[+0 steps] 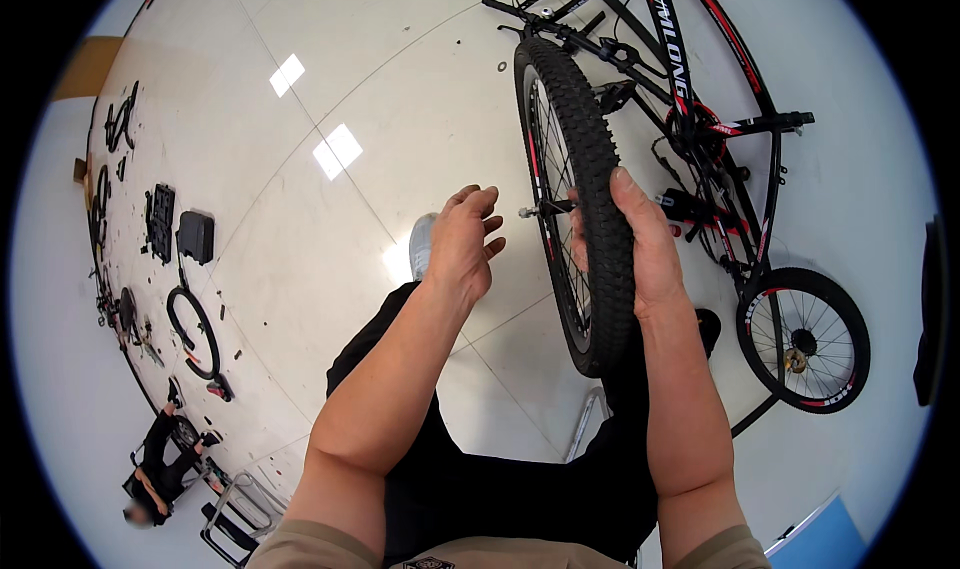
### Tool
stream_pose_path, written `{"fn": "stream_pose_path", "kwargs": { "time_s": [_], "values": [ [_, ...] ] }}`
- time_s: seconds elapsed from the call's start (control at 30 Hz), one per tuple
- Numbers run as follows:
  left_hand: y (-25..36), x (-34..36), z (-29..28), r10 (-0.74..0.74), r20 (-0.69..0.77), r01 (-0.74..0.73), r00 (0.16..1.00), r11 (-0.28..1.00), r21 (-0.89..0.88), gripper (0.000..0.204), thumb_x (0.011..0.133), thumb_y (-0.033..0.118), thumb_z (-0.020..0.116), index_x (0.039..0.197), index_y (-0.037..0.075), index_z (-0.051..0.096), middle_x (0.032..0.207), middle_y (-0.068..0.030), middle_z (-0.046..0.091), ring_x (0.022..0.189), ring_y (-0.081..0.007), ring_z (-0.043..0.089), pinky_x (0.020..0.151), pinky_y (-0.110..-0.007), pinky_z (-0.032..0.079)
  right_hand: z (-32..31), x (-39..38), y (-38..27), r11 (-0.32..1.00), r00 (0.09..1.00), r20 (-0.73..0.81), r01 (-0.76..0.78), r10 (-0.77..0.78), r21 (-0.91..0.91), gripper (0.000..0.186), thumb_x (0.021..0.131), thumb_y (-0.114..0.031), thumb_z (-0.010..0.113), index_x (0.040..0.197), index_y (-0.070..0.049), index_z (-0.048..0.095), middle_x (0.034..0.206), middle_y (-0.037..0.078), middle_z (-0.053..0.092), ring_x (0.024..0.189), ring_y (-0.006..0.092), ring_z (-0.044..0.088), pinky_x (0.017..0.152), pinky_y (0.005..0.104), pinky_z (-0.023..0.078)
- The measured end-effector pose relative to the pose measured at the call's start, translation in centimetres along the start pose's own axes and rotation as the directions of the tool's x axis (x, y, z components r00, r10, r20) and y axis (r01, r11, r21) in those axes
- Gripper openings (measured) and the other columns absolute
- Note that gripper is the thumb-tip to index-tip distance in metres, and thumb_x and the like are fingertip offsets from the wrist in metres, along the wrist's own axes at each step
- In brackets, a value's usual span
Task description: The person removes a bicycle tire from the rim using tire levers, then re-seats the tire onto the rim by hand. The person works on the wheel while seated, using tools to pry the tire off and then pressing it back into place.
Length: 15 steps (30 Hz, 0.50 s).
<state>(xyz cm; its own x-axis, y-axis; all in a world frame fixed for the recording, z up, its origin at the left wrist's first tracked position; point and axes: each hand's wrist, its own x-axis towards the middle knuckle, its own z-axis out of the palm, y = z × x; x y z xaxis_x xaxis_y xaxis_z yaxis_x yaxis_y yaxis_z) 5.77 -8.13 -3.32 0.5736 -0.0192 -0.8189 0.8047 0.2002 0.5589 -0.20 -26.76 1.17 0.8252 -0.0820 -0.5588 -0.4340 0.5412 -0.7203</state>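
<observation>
A bicycle wheel with a black knobbly tyre stands upright in front of me, its spokes and red-marked rim facing left. My right hand grips the tyre from the right side, with the thumb on the tread and the fingertips showing through the spokes. On the near side of the hub, a metal axle end sticks out to the left. My left hand hangs in the air left of that axle, apart from the wheel, fingers loosely bent and spread. I see nothing in it.
A black and red bicycle frame lies at the right, with another wheel at its near end. At the left are an open black tool case, a dark box, a loose rim and a seated person by a metal-framed chair.
</observation>
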Motion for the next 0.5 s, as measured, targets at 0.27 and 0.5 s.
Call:
{"fn": "stream_pose_path", "kwargs": {
  "time_s": [0.27,0.5],
  "values": [
    [-1.4,2.3,-0.6,0.029,0.113,-0.058,0.993,0.964,0.261,0.054,0.092,0.022,0.072,0.14,0.002,0.057,0.122,-0.0082,0.063,0.103,-0.0202,0.061,0.089,-0.037,0.049,0.4,0.5,-0.1,1.0,1.0,0.018,0.003,-0.004,0.026,0.062,0.1,-0.059,0.059,0.104,0.002,0.067,0.076,0.007,0.064,0.055,0.0152,0.059,0.05,0.0276,0.047],
    [-8.4,9.4,-1.6,0.36,0.23,-0.415,0.904,0.615,0.67,0.066,0.082,0.014,0.075,0.145,0.006,0.056,0.131,-0.0183,0.068,0.113,-0.0311,0.068,0.097,-0.04,0.055,0.7,0.8,-0.5,0.997,0.999,0.027,-0.025,0.023,0.077,0.067,0.1,-0.062,0.058,0.108,0.005,0.066,0.076,0.009,0.063,0.051,0.0159,0.057,0.047,0.0275,0.045]
  ]
}}
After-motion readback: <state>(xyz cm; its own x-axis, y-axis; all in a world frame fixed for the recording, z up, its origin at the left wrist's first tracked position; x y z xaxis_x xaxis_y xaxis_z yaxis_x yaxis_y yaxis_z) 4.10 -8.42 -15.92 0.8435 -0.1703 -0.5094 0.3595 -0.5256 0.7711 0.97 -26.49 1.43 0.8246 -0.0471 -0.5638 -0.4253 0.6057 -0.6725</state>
